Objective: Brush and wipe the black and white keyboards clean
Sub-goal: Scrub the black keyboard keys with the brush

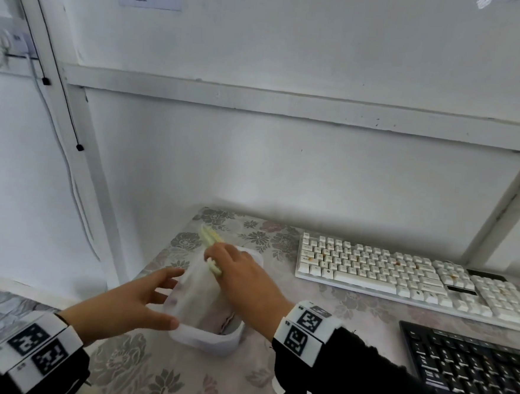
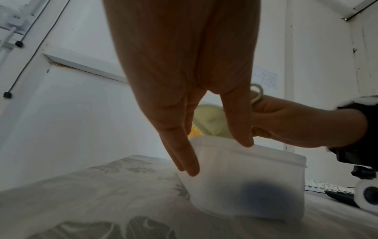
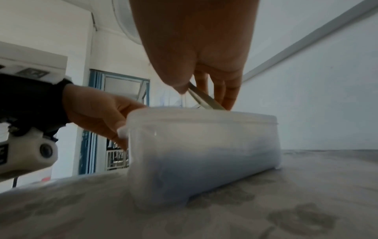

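Black keyboard (image 1: 468, 374): nearest of the two, at the lower right of the table, beside the right forearm's dark sleeve (image 1: 363, 376); neither hand touches it.

Left hand (image 1: 128, 303): spread wide, fingers straight. The thumb lies along the near left rim of the container and the fingertips (image 2: 189, 168) rest against its left wall. It grips nothing.

Container (image 1: 209, 338): a translucent white plastic tub with no lid on it, standing upright between the two hands on the table, left of both keyboards.

Inside the container: something dark and bluish shows blurred through the wall, and a pinkish, striped scrap is visible near its front corner. What these are cannot be made out.

Right hand (image 1: 244, 275): over the open top of the container, fingers curled around a pale green brush (image 1: 210, 244).

Brush: it slants up and away from the hand, past the tub's far left corner. In the left wrist view, yellow bristles show just above the rim.

White keyboard (image 1: 401, 276): farther back and to the right, well apart from both hands, with small brownish specks on several keys.

Table (image 1: 322, 299): covered in a pale floral cloth, set against a white wall (image 1: 285, 168).
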Motion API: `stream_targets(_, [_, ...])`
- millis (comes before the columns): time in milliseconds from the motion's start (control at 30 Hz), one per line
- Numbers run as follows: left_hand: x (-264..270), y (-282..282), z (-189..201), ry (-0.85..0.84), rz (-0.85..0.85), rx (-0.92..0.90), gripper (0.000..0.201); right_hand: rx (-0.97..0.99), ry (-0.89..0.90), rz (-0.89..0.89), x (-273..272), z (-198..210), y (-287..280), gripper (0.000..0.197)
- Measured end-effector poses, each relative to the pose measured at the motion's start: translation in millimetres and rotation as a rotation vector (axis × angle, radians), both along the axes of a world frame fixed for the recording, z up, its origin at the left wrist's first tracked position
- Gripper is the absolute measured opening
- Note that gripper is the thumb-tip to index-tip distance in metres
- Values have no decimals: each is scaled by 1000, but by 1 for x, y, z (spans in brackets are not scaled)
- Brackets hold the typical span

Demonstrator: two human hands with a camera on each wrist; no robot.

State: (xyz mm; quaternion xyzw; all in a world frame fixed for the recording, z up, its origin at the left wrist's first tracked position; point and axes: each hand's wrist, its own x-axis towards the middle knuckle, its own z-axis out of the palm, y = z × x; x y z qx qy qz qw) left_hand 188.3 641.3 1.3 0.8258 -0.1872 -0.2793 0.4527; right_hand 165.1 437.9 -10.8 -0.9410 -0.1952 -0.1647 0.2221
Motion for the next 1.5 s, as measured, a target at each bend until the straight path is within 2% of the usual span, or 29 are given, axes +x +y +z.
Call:
stream_targets(67, [2,3,1,-21,-23,41,99,207,-38,-3,-7,13,-10,18])
stream_targets(167, [7,-1,7,-120,-40,111,99,531,-81,-42,-18,32,-33,5])
stream_targets(300, [2,-28,31,-268,-15,51,92,972,-35,-159,-38,53,-79,21])
stream_targets(400, [-10,-62,44,-355,-74,8,82,1148,-33,-248,-63,63,-120,23])
stream_targets(533, [-35,-118,45,-403,-157,35,54,1242,-74,-364,-107,66,-180,19])
stream_targets(667, [-66,-172,39,-352,-284,16,77,1266,-116,-513,-164,64,-251,18])
stream_targets(767, [-86,-211,31,-328,-342,53,75,1279,-106,-620,-211,63,-306,16])
stream_targets(967, [-120,-278,16,-269,-355,151,93,1286,-97,-795,-294,50,-413,12])
stream_targets(1033, [-129,-294,11,-264,-357,211,107,1282,-100,-833,-318,45,-444,12])
stream_targets(1133, [-144,-311,8,-226,-356,316,149,1283,-82,-902,-347,36,-489,12])
stream_targets(1233, [-160,-329,10,-223,-365,408,163,1303,-56,-998,-369,24,-534,11])
stream_targets(1300, [-169,-336,12,-220,-389,461,159,1353,-57,-1053,-376,14,-553,11])
stream_targets(1400, [-172,-347,3,-202,-291,476,118,1448,49,-1085,-379,2,-570,9])
stream_targets(1500, [-165,-344,-11,-147,-259,392,125,1540,166,-1052,-375,-9,-574,10])
